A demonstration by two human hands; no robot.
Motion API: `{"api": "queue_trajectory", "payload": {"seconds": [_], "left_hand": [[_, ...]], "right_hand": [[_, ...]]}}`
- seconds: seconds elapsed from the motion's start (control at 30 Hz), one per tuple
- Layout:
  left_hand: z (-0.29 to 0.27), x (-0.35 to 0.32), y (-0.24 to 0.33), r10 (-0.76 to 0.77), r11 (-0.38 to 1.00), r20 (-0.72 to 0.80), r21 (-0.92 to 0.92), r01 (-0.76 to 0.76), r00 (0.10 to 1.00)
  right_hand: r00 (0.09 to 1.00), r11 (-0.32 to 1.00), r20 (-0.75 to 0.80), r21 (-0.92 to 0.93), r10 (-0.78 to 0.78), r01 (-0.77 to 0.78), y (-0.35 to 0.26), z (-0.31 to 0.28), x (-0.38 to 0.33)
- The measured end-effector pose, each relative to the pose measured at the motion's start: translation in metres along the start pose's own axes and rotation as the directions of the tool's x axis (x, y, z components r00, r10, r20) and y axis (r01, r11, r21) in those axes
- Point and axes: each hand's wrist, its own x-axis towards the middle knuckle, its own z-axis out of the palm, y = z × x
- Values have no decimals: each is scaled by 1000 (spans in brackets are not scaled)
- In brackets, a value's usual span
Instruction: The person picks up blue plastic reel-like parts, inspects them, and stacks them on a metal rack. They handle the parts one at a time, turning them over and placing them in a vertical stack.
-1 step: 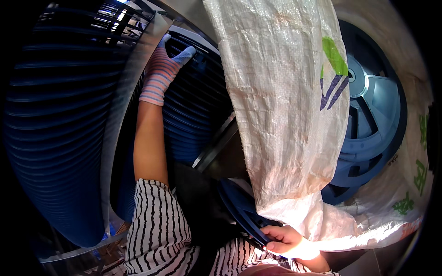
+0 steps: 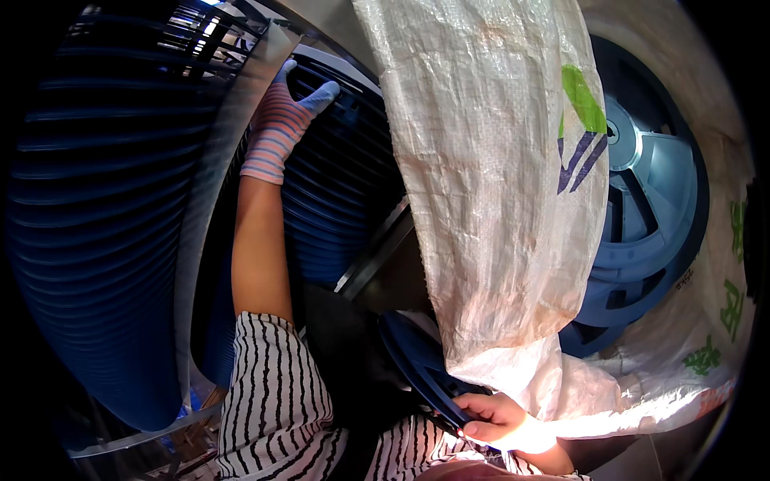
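My left hand (image 2: 279, 120), in a pink and blue striped glove, reaches up to a row of closely packed dark blue plastic discs (image 2: 333, 192). Its thumb is spread away from the forefinger against their upper edge; the other fingers are partly hidden. Low in the middle, my bare right hand (image 2: 501, 425) pinches the rim of a blue plastic reel (image 2: 413, 361), which stands tilted by my lap. Part of that reel is covered by a white woven sack (image 2: 497, 176). More blue reels (image 2: 650, 192) with cut-out hubs lie inside the sack on the right.
A second long row of dark blue discs (image 2: 104, 240) fills the left side, behind a curved metal strip (image 2: 196, 208). A metal bar (image 2: 375, 244) runs slanting between the discs and the sack. Metal framing (image 2: 144, 439) crosses at lower left.
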Motion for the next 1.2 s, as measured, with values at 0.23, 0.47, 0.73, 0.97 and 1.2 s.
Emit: {"api": "queue_trajectory", "payload": {"seconds": [0.23, 0.47, 0.73, 0.97, 1.2], "left_hand": [[-1, -1, -16, 53, 998, -49, 31, -51, 997], [3, 1, -16, 78, 997, -49, -2, -78, 996], [3, 1, -15, 38, 998, -32, -51, -39, 999], [3, 5, -23, 63, 998, -3, 21, -63, 998], [1, 6, -16, -21, 991, -111, 127, 35, 994]], "right_hand": [[999, 998, 20, 40, -43, 43, 8, -3, 1], [999, 999, -3, -13, -42, 42, 17, -6, 1], [999, 998, 14, 49, -42, 41, 14, -6, 1], [999, 996, 10, 81, -39, 38, 10, -4, 0], [998, 997, 38, 61, -52, 50, 6, -1, -1]]}}
